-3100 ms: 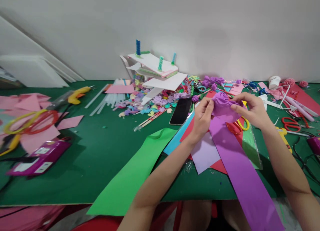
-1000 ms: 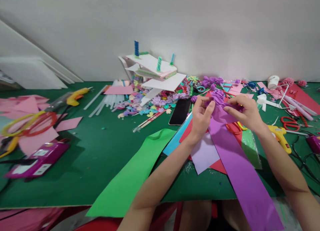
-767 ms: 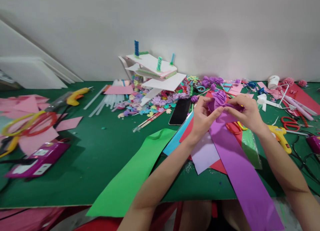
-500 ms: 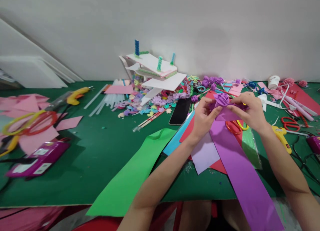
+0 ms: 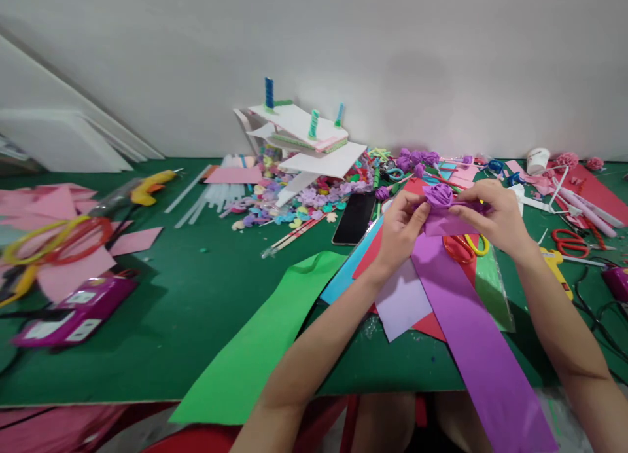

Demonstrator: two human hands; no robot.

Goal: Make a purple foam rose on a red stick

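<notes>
A long purple foam strip [image 5: 478, 338] runs from the table's front edge up to my hands, where its far end is rolled into a small purple rose [image 5: 438, 195]. My left hand [image 5: 401, 228] pinches the rolled end from the left. My right hand [image 5: 493, 216] grips the strip's folded part from the right, fingers closed over it. Under the hands lie red, lilac and blue foam sheets [image 5: 402, 296] and a pair of red and yellow scissors [image 5: 466, 247].
A green foam strip [image 5: 260, 348] hangs over the front edge. A black phone [image 5: 354, 218], a white foam model [image 5: 307, 145], glue sticks, finished purple roses [image 5: 417, 158], yellow glue guns [image 5: 150, 185], red scissors [image 5: 569, 241] and pink sheets [image 5: 63, 243] litter the green table [image 5: 196, 296].
Both hands have kept twisting and folding the strip around the rolled end. The rose has turned and grown slightly tighter. The hands have stayed in about the same place.
</notes>
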